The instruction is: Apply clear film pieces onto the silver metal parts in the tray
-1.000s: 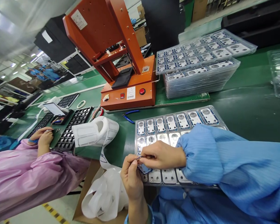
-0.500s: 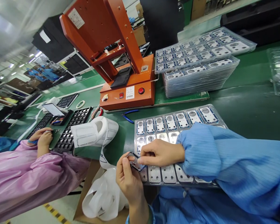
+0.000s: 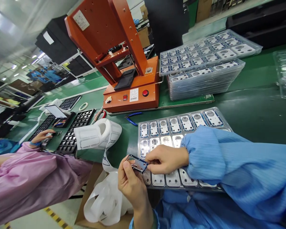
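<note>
A small rectangular metal plate [image 3: 140, 164] with rounded corners and a dark blue rim is held tilted above the tray's near left corner. My left hand [image 3: 132, 179] grips its left end between thumb and fingers. At the plate's right end is my right hand [image 3: 166, 159], thumb and forefinger pinched together around the corner; any thin piece between them is too small to make out. Beneath my right hand lies a clear plastic tray [image 3: 141, 127] with rows of similar plates, several with blue rims. My right forearm covers part of it.
An orange press [image 3: 133, 103] stands behind, beside stacked clear trays [image 3: 200, 86]. A label roll [image 3: 102, 133] trails its strip into a cardboard box [image 3: 85, 203] of white backing. Blue pliers [image 3: 132, 118] lie near the tray. At left, a co-worker's pink sleeve [image 3: 38, 168] is beside black trays [image 3: 79, 125].
My right fingers have shifted from the plate's face to its right end, uncovering more of it. The plate has turned slightly. The co-worker's hands have moved apart.
</note>
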Tool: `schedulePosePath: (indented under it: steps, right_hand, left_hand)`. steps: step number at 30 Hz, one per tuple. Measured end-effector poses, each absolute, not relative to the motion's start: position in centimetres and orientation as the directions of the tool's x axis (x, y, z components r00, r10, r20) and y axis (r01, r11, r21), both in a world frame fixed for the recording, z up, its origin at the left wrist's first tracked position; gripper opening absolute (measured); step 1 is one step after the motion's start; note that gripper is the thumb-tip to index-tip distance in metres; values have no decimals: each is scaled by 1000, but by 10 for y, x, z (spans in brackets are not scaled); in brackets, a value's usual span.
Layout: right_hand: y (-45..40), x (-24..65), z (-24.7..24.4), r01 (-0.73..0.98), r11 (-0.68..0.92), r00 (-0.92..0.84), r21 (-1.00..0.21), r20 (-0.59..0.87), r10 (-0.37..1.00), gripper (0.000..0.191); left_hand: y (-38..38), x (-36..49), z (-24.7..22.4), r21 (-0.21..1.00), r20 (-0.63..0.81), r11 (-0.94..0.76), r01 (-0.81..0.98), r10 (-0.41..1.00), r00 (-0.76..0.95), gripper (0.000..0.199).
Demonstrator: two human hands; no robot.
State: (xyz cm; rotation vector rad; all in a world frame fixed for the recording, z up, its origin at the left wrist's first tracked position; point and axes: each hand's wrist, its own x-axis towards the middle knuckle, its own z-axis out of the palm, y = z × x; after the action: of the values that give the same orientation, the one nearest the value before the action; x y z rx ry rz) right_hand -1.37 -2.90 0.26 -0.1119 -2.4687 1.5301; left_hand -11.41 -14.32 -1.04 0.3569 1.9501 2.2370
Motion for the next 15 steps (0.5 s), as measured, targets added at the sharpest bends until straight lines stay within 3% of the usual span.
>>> schedulePosePath:
  steps: [9, 12, 15]
  right_hand:
    - [-32, -15, -2, -78, 524, -959, -848, 207, 192, 6]
    - [-29, -15, 0, -12, 544, -915, -839, 228, 331, 15]
    - [-24, -17, 0, 69, 478, -809, -876, 231, 540, 22]
  left_hand:
    - [-144, -111, -11, 995, 63, -94, 43, 224, -972, 32]
    - [-145, -120, -7, 997, 72, -41, 64, 246, -966, 35]
    - [-141, -136, 2, 967, 188, 89, 239, 386, -903, 38]
